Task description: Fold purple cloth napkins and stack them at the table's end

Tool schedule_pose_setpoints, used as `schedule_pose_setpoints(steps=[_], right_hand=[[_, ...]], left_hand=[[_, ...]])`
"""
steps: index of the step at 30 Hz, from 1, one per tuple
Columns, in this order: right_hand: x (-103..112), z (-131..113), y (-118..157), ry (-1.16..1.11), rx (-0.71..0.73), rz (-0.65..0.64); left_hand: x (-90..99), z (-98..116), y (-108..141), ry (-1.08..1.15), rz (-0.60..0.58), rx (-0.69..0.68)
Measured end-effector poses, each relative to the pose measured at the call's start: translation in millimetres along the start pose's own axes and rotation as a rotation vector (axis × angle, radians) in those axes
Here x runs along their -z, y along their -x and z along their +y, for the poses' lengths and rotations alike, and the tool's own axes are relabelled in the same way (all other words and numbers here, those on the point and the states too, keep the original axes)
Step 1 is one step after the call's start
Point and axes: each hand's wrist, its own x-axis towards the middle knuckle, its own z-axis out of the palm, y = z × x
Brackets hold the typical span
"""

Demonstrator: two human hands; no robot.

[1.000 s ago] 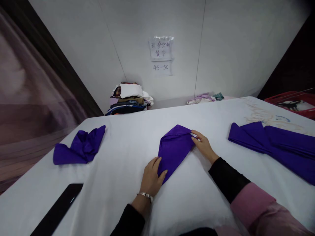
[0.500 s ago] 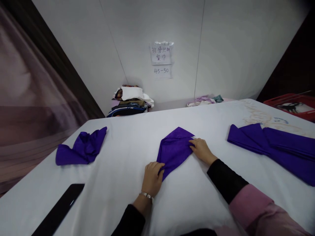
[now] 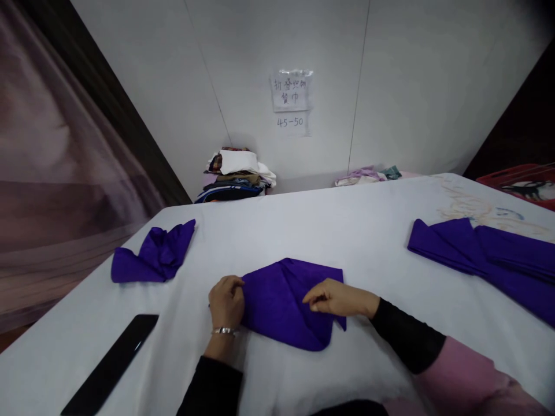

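Observation:
A folded purple napkin (image 3: 277, 303) lies on the white-covered table in front of me, its wide body towards the left and pointed corners at the right. My left hand (image 3: 228, 303), wearing a metal bracelet, pinches its left edge. Over the right part is my right hand (image 3: 327, 297), fingers curled and tips together at a crease in the cloth. Whatever fabric sits between those fingertips is mostly hidden.
At the left is a crumpled purple cloth (image 3: 158, 254), with a black flat device (image 3: 110, 364) nearer me. Folded purple cloths (image 3: 489, 248) lie on the right. Behind stand a clothes stack (image 3: 236, 176), a smaller fabric pile (image 3: 364, 175) and a red basket (image 3: 511, 173).
The napkin has turned and come nearer me, its wide side now facing left. My left hand has moved left and slightly up; my right hand has come down and left over the cloth.

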Motion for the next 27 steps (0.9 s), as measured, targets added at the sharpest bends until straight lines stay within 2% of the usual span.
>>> schedule_pose_setpoints(steps=[3,5,8,10,14,17,19,23,27], right_hand=[[4,9,-4,0.317,-0.009,0.268],[7,13,-5,0.482,-0.047,0.354],[8,17,-5,0.62,-0.097,0.346],[7,19,-5,0.673,-0.109,0.322],[5,22,-7,0.713,-0.127,0.342],[11,30,-9,0.643,-0.162,0.382],[22,38,-10,0.431,-0.204,0.442],[62,53,-9,-0.191,-0.319,0.638],[105,62,8,-0.302,-0.342,0.818]], left_hand=[[-10.0,17,9,0.053,-0.036,-0.071],[-18.3,35,17,0.064,-0.124,-0.156],[-28.1,63,30,0.051,-0.339,-0.317],[-31.0,75,34,0.035,-0.465,-0.378],[-29.9,84,34,0.012,-0.544,-0.385],[-25.7,83,31,0.01,-0.518,-0.406],[-20.4,83,29,0.03,-0.455,-0.437],[-1.3,86,26,0.063,-0.265,-0.534],[20.7,87,29,0.061,-0.095,-0.618]])
